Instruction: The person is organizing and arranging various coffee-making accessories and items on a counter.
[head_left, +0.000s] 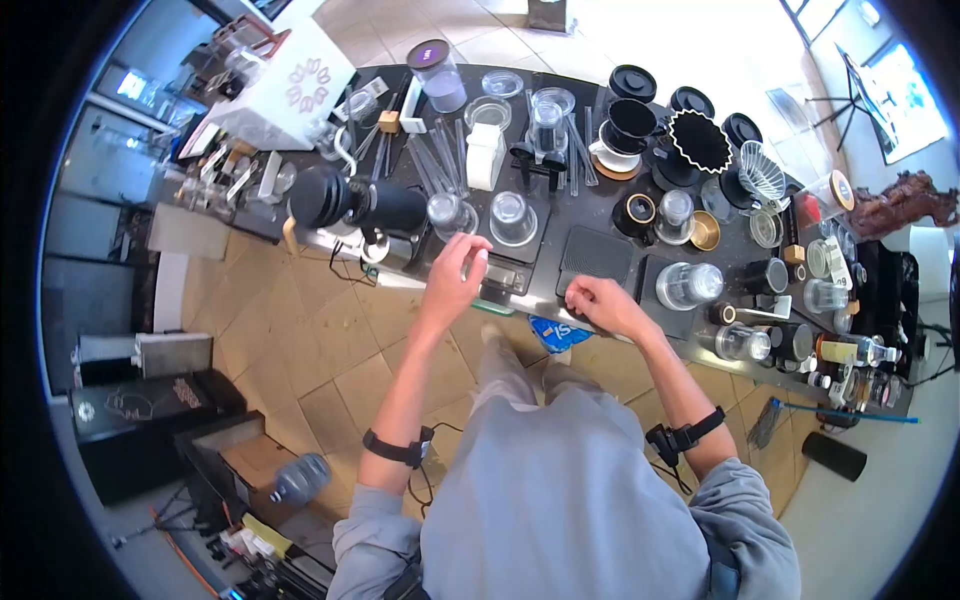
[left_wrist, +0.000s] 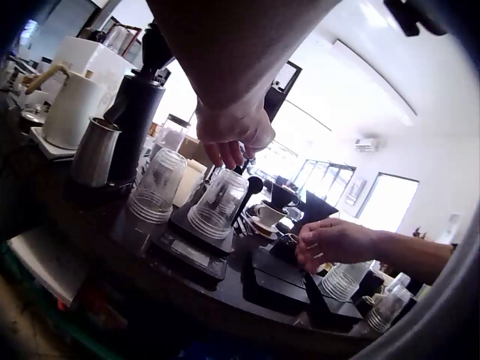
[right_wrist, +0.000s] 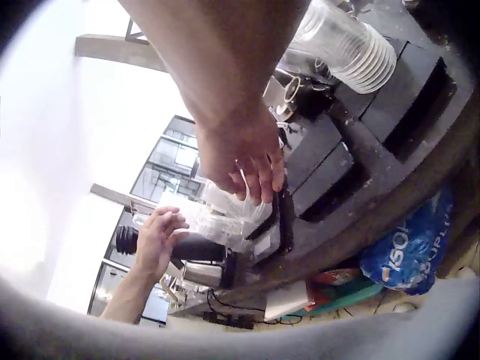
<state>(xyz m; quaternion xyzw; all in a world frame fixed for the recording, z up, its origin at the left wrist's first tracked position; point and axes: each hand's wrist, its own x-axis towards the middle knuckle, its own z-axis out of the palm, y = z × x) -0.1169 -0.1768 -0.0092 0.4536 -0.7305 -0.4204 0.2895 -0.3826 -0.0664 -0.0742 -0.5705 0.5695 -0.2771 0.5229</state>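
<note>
My left hand is over the counter's front edge, its fingers loosely bent and holding nothing. Just beyond it stand two upside-down stacks of clear plastic cups, a left stack and a right stack. In the left wrist view the right stack sits on a black digital scale, with the left hand above it. My right hand, also loosely curled with nothing in it, hovers by a flat black scale. A third cup stack rests on another black slab to its right.
A black grinder stands left of the cups, beside a metal pitcher. Black drippers and a small black cup crowd the back right. Glass jars and bottles fill the right end. A blue bag hangs below the front edge.
</note>
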